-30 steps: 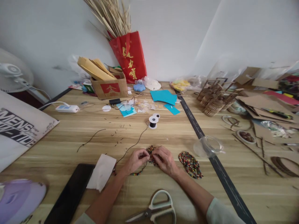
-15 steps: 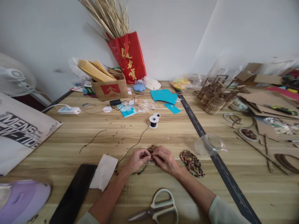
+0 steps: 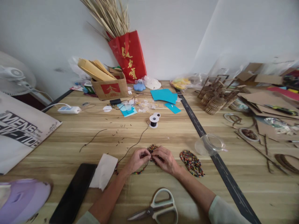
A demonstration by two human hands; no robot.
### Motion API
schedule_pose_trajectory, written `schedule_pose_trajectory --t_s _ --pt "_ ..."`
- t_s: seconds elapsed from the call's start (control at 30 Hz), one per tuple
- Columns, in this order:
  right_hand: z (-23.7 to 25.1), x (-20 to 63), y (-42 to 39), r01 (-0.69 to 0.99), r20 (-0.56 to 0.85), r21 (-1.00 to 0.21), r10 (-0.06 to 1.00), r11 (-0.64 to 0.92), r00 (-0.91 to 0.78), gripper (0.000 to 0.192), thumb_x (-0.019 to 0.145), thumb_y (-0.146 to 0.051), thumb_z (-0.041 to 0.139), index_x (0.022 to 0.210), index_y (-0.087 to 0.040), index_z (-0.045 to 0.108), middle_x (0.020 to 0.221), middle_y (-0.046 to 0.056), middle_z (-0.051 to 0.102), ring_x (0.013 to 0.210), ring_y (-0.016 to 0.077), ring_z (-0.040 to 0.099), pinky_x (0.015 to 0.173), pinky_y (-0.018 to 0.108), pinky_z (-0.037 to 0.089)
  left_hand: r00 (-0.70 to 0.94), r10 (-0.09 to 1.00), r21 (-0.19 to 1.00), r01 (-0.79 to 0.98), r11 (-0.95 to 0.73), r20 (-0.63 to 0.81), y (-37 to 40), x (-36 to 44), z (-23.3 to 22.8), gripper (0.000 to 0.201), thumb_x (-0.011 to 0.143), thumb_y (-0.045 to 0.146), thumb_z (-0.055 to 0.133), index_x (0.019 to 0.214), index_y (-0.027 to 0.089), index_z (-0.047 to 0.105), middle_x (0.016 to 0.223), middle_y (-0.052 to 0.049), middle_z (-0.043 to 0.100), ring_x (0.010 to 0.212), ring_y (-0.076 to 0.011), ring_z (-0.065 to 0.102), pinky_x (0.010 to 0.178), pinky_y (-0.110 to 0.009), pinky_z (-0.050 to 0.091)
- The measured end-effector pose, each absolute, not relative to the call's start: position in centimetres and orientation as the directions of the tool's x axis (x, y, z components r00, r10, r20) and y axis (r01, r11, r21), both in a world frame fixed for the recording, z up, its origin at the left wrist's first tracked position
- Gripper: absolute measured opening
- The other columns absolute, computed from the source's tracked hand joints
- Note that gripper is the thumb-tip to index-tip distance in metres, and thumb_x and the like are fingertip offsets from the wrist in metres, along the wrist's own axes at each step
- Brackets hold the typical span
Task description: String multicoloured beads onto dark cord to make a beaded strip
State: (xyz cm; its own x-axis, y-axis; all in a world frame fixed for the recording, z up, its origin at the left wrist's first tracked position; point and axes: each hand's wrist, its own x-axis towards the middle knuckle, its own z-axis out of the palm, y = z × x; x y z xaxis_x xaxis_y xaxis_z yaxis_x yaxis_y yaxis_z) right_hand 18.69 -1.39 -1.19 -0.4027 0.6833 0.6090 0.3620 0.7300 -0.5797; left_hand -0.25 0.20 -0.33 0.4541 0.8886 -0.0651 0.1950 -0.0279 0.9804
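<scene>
On the tabletop (image 3: 187,202), 1 pair of scissors (image 3: 152,211) lies nearest, handles to the right. A black slab (image 3: 73,191) and a white paper sheet (image 3: 104,171) lie beside the left forearm. 1 beaded cord (image 3: 140,172) curves past the left wrist and rises to the fingertips. Left hand (image 3: 137,161): thumb and forefinger pinched together on this cord. Right hand (image 3: 164,159): fingers bent over 1 multicoloured bead pile (image 3: 152,148); whether it grips a bead cannot be told. To its right, apart, sits 1 bead bundle (image 3: 192,164). Beyond the hands, 1 spool (image 3: 153,123) of black cord stands upright, its line trailing toward the left wrist. Farther back: 1 cardboard box (image 3: 109,88) and 1 red bag (image 3: 133,59).
</scene>
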Motion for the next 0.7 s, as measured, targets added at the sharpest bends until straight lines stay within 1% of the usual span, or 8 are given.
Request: schedule_pose_trajectory --t_s 0.23,0.4,0.7 --pt "-1.19 18.67 -1.37 0.356 0.615 -0.575 0.676 0.737 -0.407 0.011 0.093 -0.018 0.052 0.098 -0.019 0.062 0.085 0.008 0.066 0.079 0.0187 0.06 0.071 0.031 0.051 0.458 0.887 0.979 0.201 -0.044 -0.054 0.21 -0.18 -0.41 0.014 0.077 0.027 0.061 0.072 0.014 0.06 0.067 0.0 0.056 0.064 -0.0118 0.05 0.061 -0.021 0.04" --pt "-1.22 18.7 -1.39 0.358 0.594 -0.586 0.686 0.727 -0.421 0.011 0.094 -0.02 0.051 0.098 -0.02 0.061 0.085 0.008 0.066 0.079 0.0187 0.06 0.071 0.032 0.051 0.46 0.886 0.981 0.192 -0.035 -0.059 0.27 -0.23 -0.56 0.015 0.076 0.029 0.062 0.072 0.014 0.06 0.067 -0.001 0.056 0.065 -0.0121 0.05 0.061 -0.021 0.04" --pt "-1.44 18.69 -1.36 0.369 0.578 -0.591 0.696 0.717 -0.426 0.013 0.095 -0.022 0.049 0.099 -0.02 0.062 0.086 0.009 0.066 0.08 0.0193 0.061 0.072 0.032 0.052 0.454 0.888 0.979 0.203 -0.023 -0.073 0.24 -0.27 -0.61 0.015 0.076 0.029 0.063 0.071 0.015 0.06 0.066 0.001 0.055 0.063 -0.0111 0.049 0.06 -0.02 0.039"
